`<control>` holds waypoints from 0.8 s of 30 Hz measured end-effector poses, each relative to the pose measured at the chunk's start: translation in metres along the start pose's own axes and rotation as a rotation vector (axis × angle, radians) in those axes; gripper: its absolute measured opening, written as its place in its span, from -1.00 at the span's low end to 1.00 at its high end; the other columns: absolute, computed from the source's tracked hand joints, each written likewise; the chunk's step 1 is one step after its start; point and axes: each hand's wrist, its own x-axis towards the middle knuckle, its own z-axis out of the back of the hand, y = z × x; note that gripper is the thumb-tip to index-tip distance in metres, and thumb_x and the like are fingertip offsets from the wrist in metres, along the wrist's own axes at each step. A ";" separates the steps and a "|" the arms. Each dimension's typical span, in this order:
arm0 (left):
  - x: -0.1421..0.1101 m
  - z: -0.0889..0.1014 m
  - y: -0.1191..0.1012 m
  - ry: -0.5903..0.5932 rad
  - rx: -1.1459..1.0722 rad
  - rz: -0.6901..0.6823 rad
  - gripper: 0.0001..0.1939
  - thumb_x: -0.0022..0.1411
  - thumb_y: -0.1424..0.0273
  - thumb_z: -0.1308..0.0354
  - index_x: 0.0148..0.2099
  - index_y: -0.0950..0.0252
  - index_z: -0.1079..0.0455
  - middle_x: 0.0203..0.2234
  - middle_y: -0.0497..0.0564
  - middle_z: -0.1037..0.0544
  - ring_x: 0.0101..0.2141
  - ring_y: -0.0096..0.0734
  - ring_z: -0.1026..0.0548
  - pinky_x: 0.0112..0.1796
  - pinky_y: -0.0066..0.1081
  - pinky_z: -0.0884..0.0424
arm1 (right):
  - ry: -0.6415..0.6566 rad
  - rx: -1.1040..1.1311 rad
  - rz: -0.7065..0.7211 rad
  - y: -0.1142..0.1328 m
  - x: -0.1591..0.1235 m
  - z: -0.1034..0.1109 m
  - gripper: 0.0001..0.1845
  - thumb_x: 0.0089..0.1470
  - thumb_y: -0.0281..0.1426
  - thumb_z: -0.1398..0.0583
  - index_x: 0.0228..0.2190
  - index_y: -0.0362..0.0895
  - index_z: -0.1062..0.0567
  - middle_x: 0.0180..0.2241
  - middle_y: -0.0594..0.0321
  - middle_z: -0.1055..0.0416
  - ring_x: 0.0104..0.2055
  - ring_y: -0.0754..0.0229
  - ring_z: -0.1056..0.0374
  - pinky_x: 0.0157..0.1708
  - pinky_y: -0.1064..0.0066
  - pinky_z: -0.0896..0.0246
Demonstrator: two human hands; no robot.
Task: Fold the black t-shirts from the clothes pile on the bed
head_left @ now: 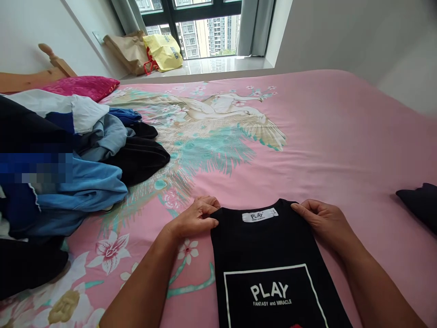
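Observation:
A black T-shirt (262,248) lies front up on the bed, its sides folded in to a narrow shape. White lettering "PLAY" and a white frame line show on its chest, and a white label sits inside the collar. My left hand (200,216) pinches the shirt's top left corner between thumb and fingers. At the top right corner, my right hand (322,223) grips the cloth the same way. The shirt's lower end runs out of the view at the bottom.
A heap of clothes (92,187) in blue, black and white covers the left of the pink bed sheet (334,136). Dark folded cloth (419,207) lies at the right edge. Behind are a magenta pillow (82,86), a brown paper bag (128,52) and a yellow bag (164,52).

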 end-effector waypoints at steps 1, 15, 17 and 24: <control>-0.001 0.001 0.000 0.023 -0.010 0.004 -0.88 -0.04 0.41 -0.02 -0.57 0.32 -0.25 -0.37 -0.03 -0.35 -0.27 -0.41 -0.31 -0.22 -0.43 -0.21 | 0.001 -0.002 -0.005 0.001 0.000 0.000 -0.53 -0.09 -0.03 -0.22 -0.67 -0.16 -0.33 -0.66 0.34 -0.20 -0.62 0.36 -0.11 -0.67 0.58 -0.02; -0.004 0.001 0.000 -0.012 0.064 0.001 -0.82 0.02 0.43 -0.03 -0.59 0.32 -0.23 -0.44 -0.07 -0.36 -0.32 -0.46 -0.31 -0.20 -0.42 -0.21 | -0.028 -0.078 -0.026 0.005 -0.002 0.000 -0.54 -0.11 0.00 -0.22 -0.66 -0.14 -0.37 -0.64 0.33 -0.22 -0.58 0.34 -0.12 -0.63 0.55 -0.04; -0.004 0.001 0.002 -0.021 0.069 0.008 -0.84 0.00 0.45 -0.03 -0.59 0.33 -0.26 -0.42 -0.06 -0.36 -0.32 -0.45 -0.31 -0.20 -0.42 -0.21 | -0.027 -0.082 -0.015 0.002 -0.001 0.000 -0.54 -0.10 0.00 -0.21 -0.66 -0.14 -0.37 -0.64 0.33 -0.22 -0.58 0.34 -0.12 -0.63 0.55 -0.04; -0.008 -0.001 0.005 -0.165 0.237 0.038 -0.75 0.02 0.39 -0.12 -0.62 0.32 -0.19 -0.49 -0.07 -0.29 -0.37 -0.47 -0.27 -0.26 -0.43 -0.22 | -0.037 -0.090 0.020 -0.001 -0.002 0.002 -0.57 -0.09 -0.03 -0.21 -0.64 -0.15 -0.40 -0.63 0.30 -0.27 -0.59 0.33 -0.16 -0.64 0.55 -0.07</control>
